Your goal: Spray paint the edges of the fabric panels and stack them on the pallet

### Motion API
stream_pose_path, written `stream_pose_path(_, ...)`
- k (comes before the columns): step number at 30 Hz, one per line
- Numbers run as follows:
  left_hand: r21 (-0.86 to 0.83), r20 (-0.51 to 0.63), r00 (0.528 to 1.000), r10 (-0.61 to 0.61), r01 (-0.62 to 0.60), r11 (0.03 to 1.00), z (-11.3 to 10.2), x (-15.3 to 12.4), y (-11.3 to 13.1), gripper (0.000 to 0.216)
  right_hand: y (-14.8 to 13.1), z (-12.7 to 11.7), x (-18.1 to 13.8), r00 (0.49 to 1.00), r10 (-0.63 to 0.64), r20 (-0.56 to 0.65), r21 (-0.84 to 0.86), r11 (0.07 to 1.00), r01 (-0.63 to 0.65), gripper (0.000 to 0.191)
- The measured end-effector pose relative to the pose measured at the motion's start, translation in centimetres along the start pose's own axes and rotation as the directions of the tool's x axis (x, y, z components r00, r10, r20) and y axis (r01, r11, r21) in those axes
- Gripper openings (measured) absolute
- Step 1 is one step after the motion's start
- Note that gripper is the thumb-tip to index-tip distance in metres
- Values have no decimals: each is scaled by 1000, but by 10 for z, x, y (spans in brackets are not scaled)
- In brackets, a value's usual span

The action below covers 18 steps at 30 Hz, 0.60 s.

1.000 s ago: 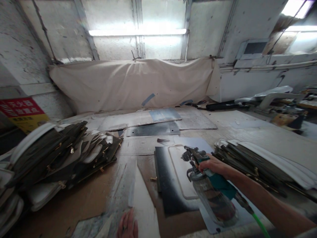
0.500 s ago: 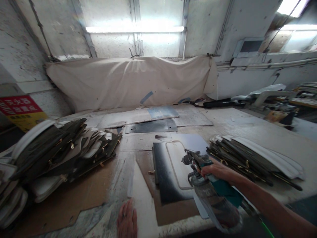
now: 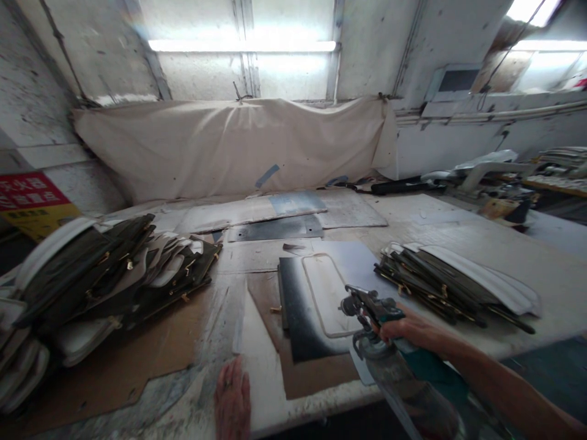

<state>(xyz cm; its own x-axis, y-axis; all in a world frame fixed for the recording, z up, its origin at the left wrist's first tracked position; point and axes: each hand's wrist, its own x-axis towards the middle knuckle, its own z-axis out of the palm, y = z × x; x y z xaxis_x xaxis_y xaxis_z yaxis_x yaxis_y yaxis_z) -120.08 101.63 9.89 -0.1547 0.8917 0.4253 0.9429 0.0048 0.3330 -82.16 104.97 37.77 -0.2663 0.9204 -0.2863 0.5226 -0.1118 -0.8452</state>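
Observation:
My right hand [image 3: 403, 330] is wrapped round a spray gun [image 3: 373, 311] with a clear cup [image 3: 413, 391] hanging below it. The nozzle points left over a black rectangular template [image 3: 293, 305], whose rounded window frames a white panel [image 3: 323, 293]. Black fades to white around this window. Under the template's left edge a gold zipper pull [image 3: 276, 309] sticks out. A brown board [image 3: 305, 379] lies beneath. My left hand [image 3: 233, 397] rests palm down near the table's front edge, fingers stretched out, holding nothing.
Dark zippered pieces with white parts are heaped at left [image 3: 114, 275] on cardboard [image 3: 151, 348]; a smaller stack [image 3: 454, 281] lies right of the gun. Flat boards [image 3: 275, 229] and a hanging beige cloth [image 3: 238, 146] are behind. A sewing machine [image 3: 486, 177] stands at far right.
The spray gun has shifted slightly right and towards me relative to the template. The whole view has moved a little. My left hand stays on the table.

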Motion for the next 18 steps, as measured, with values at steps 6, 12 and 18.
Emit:
stream_pose_path(6, 23, 9, 1000, 25, -26, 999, -5, 0, 2, 44, 13, 6, -20, 999, 15, 40, 41, 999, -17, 7)
stream_pose_path(12, 44, -3, 998, 69, -69, 997, -6, 1, 4, 44, 31, 11, -31, 997, 45, 69, 93, 994, -51, 10)
stream_pose_path(18, 51, -43, 997, 65, -63, 997, -2, 0, 3, 43, 2, -14, 23, 999, -34, -4, 88, 996, 35, 8)
